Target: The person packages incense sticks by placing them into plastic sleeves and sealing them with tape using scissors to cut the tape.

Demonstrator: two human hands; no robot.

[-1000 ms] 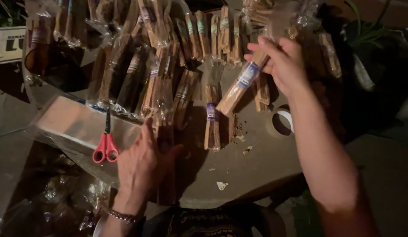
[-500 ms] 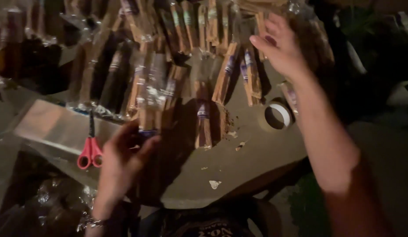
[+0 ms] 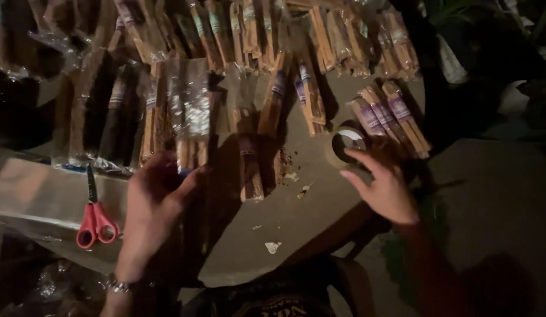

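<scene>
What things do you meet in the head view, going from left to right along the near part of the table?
Red-handled scissors → left hand holding a clear-wrapped bundle of sticks → an unwrapped bundle of brown sticks → roll of tape → right hand → purple-banded stick bundles.

The left hand [image 3: 152,202] is rising from the lower edge, wrist bent back, its fingers [image 3: 188,179] curling closed in a grip. The right hand [image 3: 384,185] is reaching in from the right, palm down, its fingers [image 3: 358,155] spreading loosely apart.
</scene>
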